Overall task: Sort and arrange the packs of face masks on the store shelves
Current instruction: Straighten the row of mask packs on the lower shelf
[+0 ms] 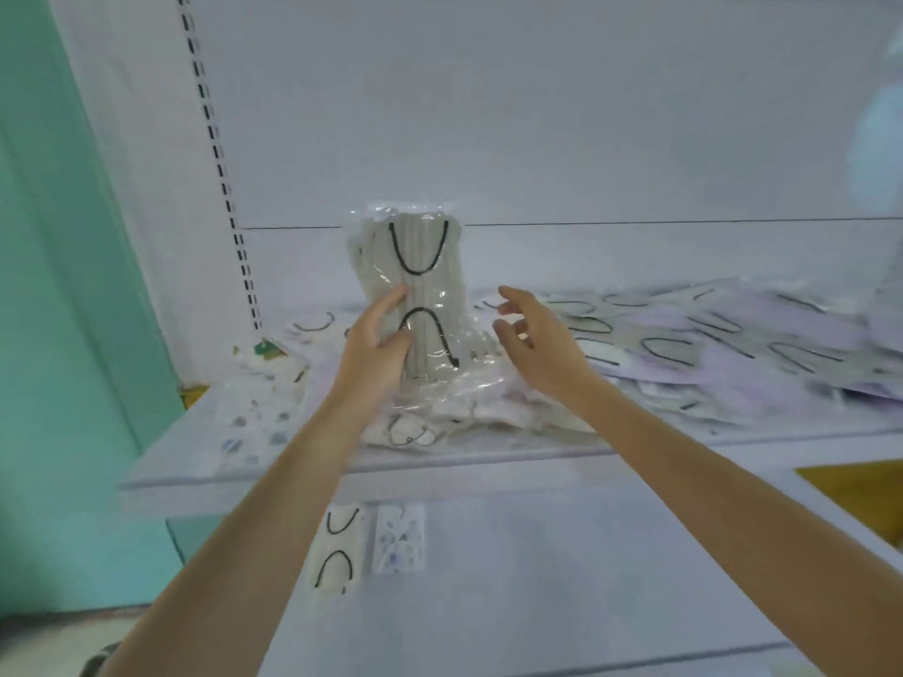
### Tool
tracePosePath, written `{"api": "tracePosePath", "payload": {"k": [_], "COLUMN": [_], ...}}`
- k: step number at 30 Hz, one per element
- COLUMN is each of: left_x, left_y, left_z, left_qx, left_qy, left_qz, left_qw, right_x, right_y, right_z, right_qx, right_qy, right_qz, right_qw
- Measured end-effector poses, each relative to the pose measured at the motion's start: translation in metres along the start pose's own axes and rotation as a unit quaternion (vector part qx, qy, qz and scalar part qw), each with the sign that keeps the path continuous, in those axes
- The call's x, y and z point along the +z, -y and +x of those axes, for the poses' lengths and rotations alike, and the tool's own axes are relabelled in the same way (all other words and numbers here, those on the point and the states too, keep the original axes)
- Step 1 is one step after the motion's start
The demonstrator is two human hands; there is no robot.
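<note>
One pack of face masks (420, 256) is gripped upright on the shelf (293, 473) by the left hand (378, 346), the right hand (535, 346) is held open just beside it, and the sprawled packs (708, 344) to the right are judged not yet sorted.

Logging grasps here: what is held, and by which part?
The left hand holds the upright mask pack by its lower left edge; the right hand hovers open beside it, holding nothing.
</note>
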State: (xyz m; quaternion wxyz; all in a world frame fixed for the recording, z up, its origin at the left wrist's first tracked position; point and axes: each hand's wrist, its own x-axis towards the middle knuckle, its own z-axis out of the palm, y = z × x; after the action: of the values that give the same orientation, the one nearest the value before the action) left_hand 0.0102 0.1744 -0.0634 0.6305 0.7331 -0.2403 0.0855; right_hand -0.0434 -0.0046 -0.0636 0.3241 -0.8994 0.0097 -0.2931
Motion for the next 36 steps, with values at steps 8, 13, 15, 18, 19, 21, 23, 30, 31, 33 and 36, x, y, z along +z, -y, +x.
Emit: {"api": "tracePosePath", "payload": {"k": [8, 13, 15, 18, 19, 21, 23, 30, 31, 33, 36], "left_x": [0.121, 0.154, 0.16, 0.169, 0.172, 0.177, 0.18, 0.177, 0.177, 0.176, 0.177], "left_y": [-0.013, -0.009, -0.011, -0.016, -0.017, -0.022, -0.026, -0.006, -0.005, -0.002, 0.001], "left_z": [0.015, 0.016, 0.016, 0.015, 0.014, 0.012, 0.01, 0.003, 0.003, 0.005, 0.006], "left_qx": [-0.051, -0.079, -0.071, -0.077, -0.081, -0.093, -0.124, -0.155, -0.154, -0.154, -0.14], "left_qy": [0.052, 0.003, -0.015, -0.026, -0.026, -0.015, -0.005, -0.038, -0.046, -0.05, -0.045], "left_qz": [0.01, 0.051, 0.057, 0.058, 0.055, 0.019, -0.035, -0.032, -0.041, -0.062, -0.067], "left_qw": [0.997, 0.996, 0.996, 0.995, 0.995, 0.995, 0.992, 0.987, 0.986, 0.985, 0.987], "right_x": [-0.107, -0.117, -0.118, -0.113, -0.111, -0.102, -0.092, -0.095, -0.096, -0.094, -0.087], "right_y": [-0.135, -0.139, -0.13, -0.11, -0.103, -0.092, -0.084, -0.135, -0.146, -0.161, -0.171], "right_z": [0.02, 0.02, 0.024, 0.027, 0.025, 0.02, 0.015, 0.064, 0.071, 0.077, 0.081], "right_qx": [0.222, 0.152, 0.137, 0.106, 0.094, 0.063, 0.04, 0.057, 0.07, 0.093, 0.089], "right_qy": [0.169, 0.026, -0.014, -0.028, -0.014, 0.047, 0.14, 0.109, 0.135, 0.193, 0.195], "right_qz": [-0.286, -0.168, -0.104, -0.03, -0.004, 0.042, 0.032, -0.075, -0.13, -0.169, -0.18], "right_qw": [0.917, 0.974, 0.985, 0.994, 0.995, 0.996, 0.989, 0.99, 0.98, 0.962, 0.96]}}
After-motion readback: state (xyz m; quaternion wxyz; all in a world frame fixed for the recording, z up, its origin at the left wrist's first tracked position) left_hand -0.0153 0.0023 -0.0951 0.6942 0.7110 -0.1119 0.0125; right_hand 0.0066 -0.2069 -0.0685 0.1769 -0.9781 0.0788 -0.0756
